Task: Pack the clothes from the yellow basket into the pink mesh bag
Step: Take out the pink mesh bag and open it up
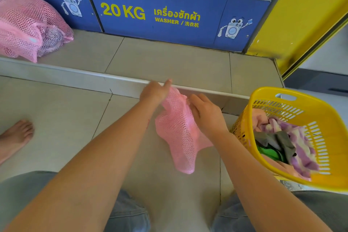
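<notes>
A stuffed pink mesh sack (28, 24) lies at the far left of the tiled step (169, 62). In front of the step's edge, the left hand (156, 91) pinches the top of the limp pink mesh bag (178, 137), and the right hand (205, 115) curls its fingers on the bag's rim. By the step's right end, the yellow basket (329, 118) holds the clothes (293, 141).

You're in a laundromat: blue panel (165, 17) reading "20 KG WASHER", cartoon washing machines (233, 28), tiled floor (56, 122).
</notes>
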The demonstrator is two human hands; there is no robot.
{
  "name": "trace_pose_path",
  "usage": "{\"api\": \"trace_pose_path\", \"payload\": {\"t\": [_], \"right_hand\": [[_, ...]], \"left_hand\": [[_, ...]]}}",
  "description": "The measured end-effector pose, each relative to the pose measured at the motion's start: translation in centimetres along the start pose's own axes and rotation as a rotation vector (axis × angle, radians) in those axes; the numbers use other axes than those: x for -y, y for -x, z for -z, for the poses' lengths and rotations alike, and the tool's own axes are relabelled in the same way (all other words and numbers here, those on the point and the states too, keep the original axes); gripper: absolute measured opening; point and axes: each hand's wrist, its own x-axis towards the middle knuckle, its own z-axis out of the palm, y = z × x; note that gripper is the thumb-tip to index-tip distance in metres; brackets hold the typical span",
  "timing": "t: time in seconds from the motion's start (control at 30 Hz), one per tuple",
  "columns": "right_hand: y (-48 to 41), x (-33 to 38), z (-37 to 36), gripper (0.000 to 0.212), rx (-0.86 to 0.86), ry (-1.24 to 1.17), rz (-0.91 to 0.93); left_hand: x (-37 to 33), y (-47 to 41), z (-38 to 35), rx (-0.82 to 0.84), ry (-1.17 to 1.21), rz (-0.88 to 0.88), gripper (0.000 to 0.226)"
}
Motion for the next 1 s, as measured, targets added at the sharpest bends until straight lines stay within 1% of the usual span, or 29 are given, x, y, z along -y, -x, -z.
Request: {"api": "trace_pose_path", "payload": {"t": [0.07, 0.1, 0.13, 0.17, 0.2, 0.27, 0.3, 0.37, 0.5, 0.6, 0.63, 0.67, 0.7, 0.73, 0.8, 0.9, 0.97, 1.0], "right_hand": [[0.0, 0.1, -0.3, 0.013, 0.0, -0.008, 0.009], [0.0, 0.1, -0.4, 0.013, -0.001, -0.013, 0.016], [0.1, 0.1, -0.5, 0.014, -0.002, -0.015, 0.024], [0.2, 0.1, -0.6, 0.016, 0.0, -0.015, 0.03], [0.3, 0.1, -0.7, 0.019, 0.006, -0.009, 0.032], [0.6, 0.1, -0.8, 0.022, 0.01, 0.012, 0.026], [0.6, 0.0, -0.8, 0.019, 0.01, 0.026, 0.023], [0.9, -0.2, -0.9, 0.016, 0.024, 0.062, 0.035], [2.5, -1.1, -1.6, 0.022, 0.096, 0.088, 0.048], [4.7, -1.9, -2.5, 0.016, 0.17, 0.112, -0.026], [5.3, -2.1, -2.9, 0.015, 0.19, 0.115, -0.049], [5.8, -2.3, -3.1, 0.015, 0.205, 0.114, -0.069], [6.1, -2.4, -3.3, 0.015, 0.221, 0.113, -0.082], [6.2, -2.6, -3.4, 0.017, 0.246, 0.116, -0.09], [6.0, -3.0, -3.6, 0.022, 0.333, 0.136, -0.095], [4.9, -3.2, -3.4, 0.023, 0.491, 0.163, -0.131], [4.0, -2.9, -3.0, 0.022, 0.633, 0.199, -0.206], [3.6, -2.6, -2.7, 0.022, 0.662, 0.183, -0.279]], "left_hand": [[0.2, 1.5, -1.1, 0.292, 0.062, 0.057, 0.062], [0.4, 1.9, -1.7, 0.376, 0.107, 0.069, 0.056], [0.5, 1.9, -2.3, 0.404, 0.159, 0.052, 0.046], [0.6, 1.8, -2.8, 0.387, 0.218, 0.028, 0.035], [0.5, 1.5, -3.1, 0.337, 0.282, 0.005, 0.026], [0.1, 0.6, -3.4, 0.203, 0.374, -0.032, 0.017], [-0.2, 0.2, -3.3, 0.142, 0.415, -0.052, 0.017], [-0.7, -0.6, -2.5, 0.035, 0.486, -0.084, 0.031], [-1.5, -1.8, 0.4, -0.095, 0.649, -0.099, 0.039], [-1.5, -2.8, 1.9, -0.21, 0.618, -0.127, 0.055], [-1.5, -3.1, 2.2, -0.245, 0.601, -0.151, 0.055], [-1.6, -3.1, 2.3, -0.274, 0.589, -0.185, 0.047], [-1.7, -2.8, 2.4, -0.287, 0.558, -0.221, 0.036], [-1.9, -2.5, 2.4, -0.298, 0.53, -0.243, 0.031], [-1.8, -2.4, 1.9, -0.291, 0.464, -0.292, 0.038], [-1.5, -2.5, 1.1, -0.24, 0.448, -0.353, 0.037], [-1.5, -1.9, 0.9, -0.178, 0.419, -0.374, 0.032], [-1.6, -1.8, 0.7, -0.132, 0.41, -0.392, 0.029]]}}
